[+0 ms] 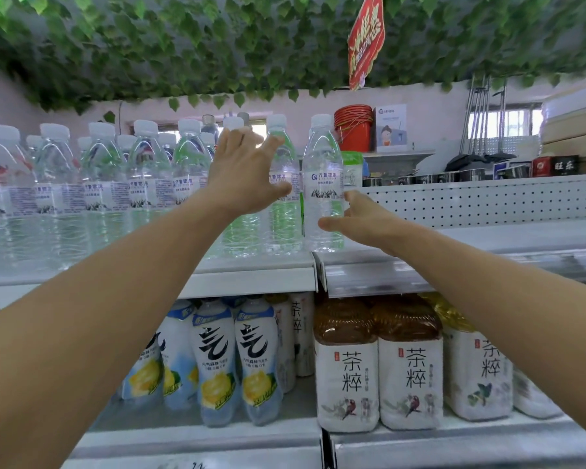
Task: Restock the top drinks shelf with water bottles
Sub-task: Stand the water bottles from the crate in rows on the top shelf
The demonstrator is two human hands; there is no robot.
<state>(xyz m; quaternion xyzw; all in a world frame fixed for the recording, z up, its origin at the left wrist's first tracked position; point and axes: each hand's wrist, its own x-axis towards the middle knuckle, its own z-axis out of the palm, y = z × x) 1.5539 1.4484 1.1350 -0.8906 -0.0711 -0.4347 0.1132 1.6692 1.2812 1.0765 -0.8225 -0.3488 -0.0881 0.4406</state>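
Centrally, both spread, empty hands, left hand (242,174) and right hand (356,218), flank the end water bottle (322,184) at the top shelf (251,275) section's right edge.

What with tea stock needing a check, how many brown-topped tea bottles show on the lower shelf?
2 brown-topped tea bottles on the lower shelf: the left one and the right one stand side by side. Others may hide behind.

Small shop, stocked drinks shelves (251,279), hanging promo sign (366,38)

Water bottles (142,184) on top shelf (251,279) (tea bottles (379,367) below)
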